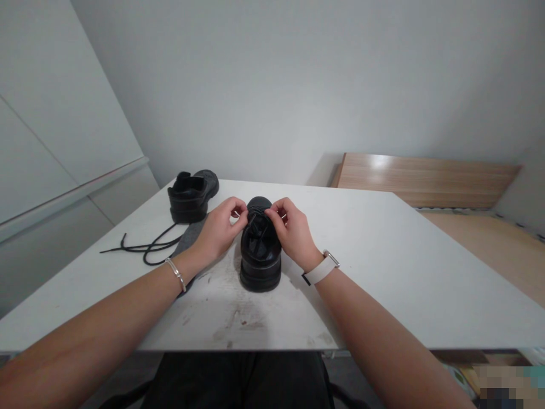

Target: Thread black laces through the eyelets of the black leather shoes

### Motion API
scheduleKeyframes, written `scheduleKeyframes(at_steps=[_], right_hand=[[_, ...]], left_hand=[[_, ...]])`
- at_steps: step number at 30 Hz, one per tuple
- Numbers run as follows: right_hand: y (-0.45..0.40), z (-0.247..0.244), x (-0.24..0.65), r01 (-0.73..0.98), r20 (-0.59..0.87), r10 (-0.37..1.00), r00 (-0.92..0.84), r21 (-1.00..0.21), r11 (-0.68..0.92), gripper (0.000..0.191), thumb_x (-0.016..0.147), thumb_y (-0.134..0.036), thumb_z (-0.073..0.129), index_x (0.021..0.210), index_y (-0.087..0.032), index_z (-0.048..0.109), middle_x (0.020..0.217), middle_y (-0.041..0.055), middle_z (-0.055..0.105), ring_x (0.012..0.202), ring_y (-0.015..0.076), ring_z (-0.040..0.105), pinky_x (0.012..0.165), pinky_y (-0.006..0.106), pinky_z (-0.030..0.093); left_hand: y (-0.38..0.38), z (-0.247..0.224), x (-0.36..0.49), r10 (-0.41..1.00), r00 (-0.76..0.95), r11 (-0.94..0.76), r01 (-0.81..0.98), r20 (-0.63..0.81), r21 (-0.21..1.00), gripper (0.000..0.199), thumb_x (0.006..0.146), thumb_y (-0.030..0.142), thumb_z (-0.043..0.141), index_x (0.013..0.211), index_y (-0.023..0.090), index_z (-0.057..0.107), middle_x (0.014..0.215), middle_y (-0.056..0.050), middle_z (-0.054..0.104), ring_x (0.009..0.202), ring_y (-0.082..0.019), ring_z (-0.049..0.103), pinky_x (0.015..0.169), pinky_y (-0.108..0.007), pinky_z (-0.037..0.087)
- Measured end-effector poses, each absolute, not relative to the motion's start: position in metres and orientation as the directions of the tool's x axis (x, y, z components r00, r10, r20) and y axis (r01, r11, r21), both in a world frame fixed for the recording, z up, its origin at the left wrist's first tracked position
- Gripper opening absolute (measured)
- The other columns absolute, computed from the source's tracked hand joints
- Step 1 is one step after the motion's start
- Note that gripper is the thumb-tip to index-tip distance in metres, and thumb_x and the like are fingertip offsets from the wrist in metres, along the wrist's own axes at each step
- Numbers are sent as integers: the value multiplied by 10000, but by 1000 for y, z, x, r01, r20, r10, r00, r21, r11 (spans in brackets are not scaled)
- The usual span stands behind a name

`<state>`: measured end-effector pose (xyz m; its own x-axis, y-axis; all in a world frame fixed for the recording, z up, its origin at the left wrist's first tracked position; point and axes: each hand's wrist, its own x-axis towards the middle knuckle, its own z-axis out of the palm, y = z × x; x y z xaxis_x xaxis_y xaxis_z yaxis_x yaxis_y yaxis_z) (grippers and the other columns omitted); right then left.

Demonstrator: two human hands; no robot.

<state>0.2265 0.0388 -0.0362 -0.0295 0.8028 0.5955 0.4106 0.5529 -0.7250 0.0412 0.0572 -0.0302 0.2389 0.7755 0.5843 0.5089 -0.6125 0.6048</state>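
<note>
Forearms (106, 318) are extended from the lower corners, left hand (218, 232) and right hand (296, 233) pinched closed at the lacing (258, 212) of the central black shoe (260, 255), its heel (260, 280) presumably turned nearer for two-sided access.

Both forearms reach up from the lower corners; left hand (223, 227) and right hand (293, 232) pinch near the centre.

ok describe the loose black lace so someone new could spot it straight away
On the white table, look left of the person's left hand, in front of the black shoe nearer the wall panels. The lace lies there in thin dark loops, unlike the bulky shoes and the flat grey cloth beside it.
</note>
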Motion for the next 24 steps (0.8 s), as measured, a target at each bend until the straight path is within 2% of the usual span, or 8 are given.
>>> scheduleKeyframes(at_steps=[4,6,9,14,20,24], right_hand=[[41,-37,227,342,566,824,-30,-769,540,141,888,-324,610,876,-196,552,792,3,598,687,133,528,643,278,426],[42,-38,228,351,539,840,-56,-777,522,147,857,-319,636,902,-194,574,845,14,605,727,140,533,660,284,437],[43,-38,230,386,526,846,-89,-765,516,141,848,-326,638,843,-196,583,857,17,594,756,149,526,683,294,440],[40,-35,228,347,527,848,-54,-786,511,175,886,-353,595,810,-202,551,789,1,587,729,150,527,692,300,429],[37,-32,224,288,604,797,11,-765,576,137,894,-306,600,827,-205,535,753,-13,575,697,137,511,678,292,409],[34,-26,228,301,657,746,108,-737,605,125,868,-282,637,822,-197,558,707,-34,496,672,126,465,665,289,389]], left_hand=[[60,-32,40,793,207,-596,453,573,662,118,880,313,556,870,198,576,845,-25,639,789,-187,594,780,-328,482],[62,-34,39,812,196,-577,413,550,705,159,887,348,577,909,194,604,870,-33,654,798,-188,607,782,-327,487],[63,-34,38,831,225,-555,399,509,730,201,884,388,600,904,191,629,872,-37,669,792,-191,619,777,-328,491],[62,-32,38,800,245,-595,430,547,678,171,908,364,573,897,198,616,905,-34,665,818,-193,617,771,-324,485],[59,-29,41,756,273,-646,452,595,614,123,924,297,529,905,193,590,890,-30,632,826,-186,584,792,-321,463],[59,-27,40,773,241,-627,428,587,651,106,943,308,515,915,208,539,872,-16,610,828,-180,584,785,-316,454]])
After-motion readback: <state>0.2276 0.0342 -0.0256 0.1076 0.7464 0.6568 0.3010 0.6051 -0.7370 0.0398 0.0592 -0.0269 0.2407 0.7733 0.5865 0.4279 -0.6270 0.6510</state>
